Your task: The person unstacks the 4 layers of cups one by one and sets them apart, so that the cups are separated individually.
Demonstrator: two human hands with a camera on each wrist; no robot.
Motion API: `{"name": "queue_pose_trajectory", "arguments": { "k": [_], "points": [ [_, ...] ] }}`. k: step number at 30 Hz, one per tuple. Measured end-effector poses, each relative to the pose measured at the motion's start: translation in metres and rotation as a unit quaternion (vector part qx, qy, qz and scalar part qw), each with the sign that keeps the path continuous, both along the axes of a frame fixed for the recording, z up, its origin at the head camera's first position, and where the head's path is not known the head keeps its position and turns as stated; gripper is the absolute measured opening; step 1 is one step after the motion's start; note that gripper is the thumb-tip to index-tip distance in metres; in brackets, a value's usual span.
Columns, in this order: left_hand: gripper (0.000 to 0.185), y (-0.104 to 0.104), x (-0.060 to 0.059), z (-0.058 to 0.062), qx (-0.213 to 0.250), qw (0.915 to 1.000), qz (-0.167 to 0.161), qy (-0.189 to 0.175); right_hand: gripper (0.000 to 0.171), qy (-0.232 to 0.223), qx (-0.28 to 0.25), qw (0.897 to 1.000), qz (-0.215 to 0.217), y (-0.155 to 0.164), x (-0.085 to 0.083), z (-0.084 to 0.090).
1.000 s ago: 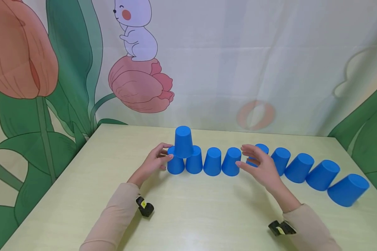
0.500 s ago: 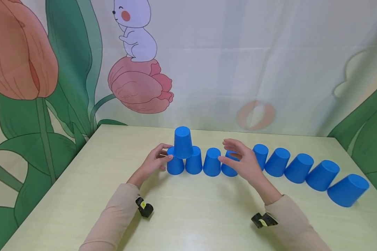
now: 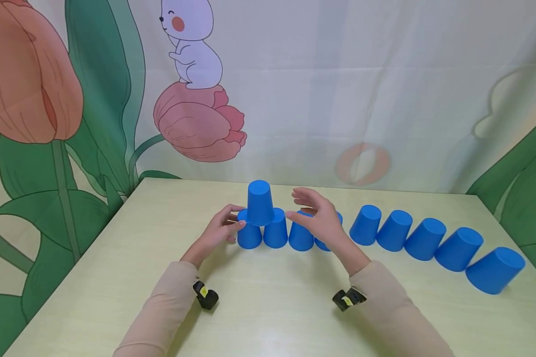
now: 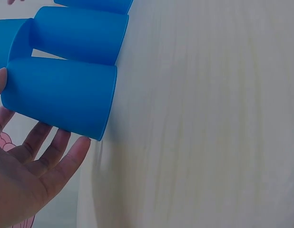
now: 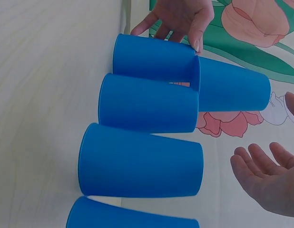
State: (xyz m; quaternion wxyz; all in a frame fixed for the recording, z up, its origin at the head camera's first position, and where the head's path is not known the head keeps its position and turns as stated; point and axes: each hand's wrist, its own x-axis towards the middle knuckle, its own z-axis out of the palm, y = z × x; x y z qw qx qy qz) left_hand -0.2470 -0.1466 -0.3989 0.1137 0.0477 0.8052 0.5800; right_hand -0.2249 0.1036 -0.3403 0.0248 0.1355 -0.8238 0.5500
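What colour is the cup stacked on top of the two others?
Blue, like every other cup; the stacked cup shows best in the head view.

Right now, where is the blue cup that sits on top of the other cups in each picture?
Head view: the top cup stands upside down, left of centre, on two bottom cups.
Left wrist view: it is not surely in the picture; a blue strip at the left edge may be it.
Right wrist view: the top cup lies sideways at upper right.
Shared landmark: the left hand at the end bottom cup.
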Motion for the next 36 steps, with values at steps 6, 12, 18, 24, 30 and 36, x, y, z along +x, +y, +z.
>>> {"name": "queue_pose_trajectory", "arguments": {
  "k": [6,12,18,24,30,36],
  "points": [
    [0.042,0.005,0.015,0.024,-0.003,1.0,-0.003,0.002,0.061,-0.001,-0.006,1.0,0.001,-0.012,-0.005,0.001],
    [0.042,0.007,0.022,0.031,-0.003,1.0,-0.003,0.004,0.062,0.0,-0.017,1.0,0.002,-0.026,-0.007,0.0],
    [0.043,0.004,0.014,0.02,-0.001,1.0,-0.001,0.007,0.065,0.0,-0.021,1.0,-0.007,-0.04,-0.011,-0.003],
    [0.044,-0.001,0.0,-0.001,0.001,1.0,0.005,0.002,0.07,0.003,-0.025,1.0,-0.012,-0.052,-0.014,-0.004],
    [0.043,0.003,0.014,0.022,0.001,1.0,-0.003,0.0,0.072,-0.005,-0.018,1.0,-0.015,-0.062,-0.018,-0.007],
    [0.042,0.005,0.02,0.029,0.001,0.9999,-0.01,0.007,0.07,-0.012,-0.004,1.0,-0.02,-0.068,-0.02,-0.008]
  ]
}}
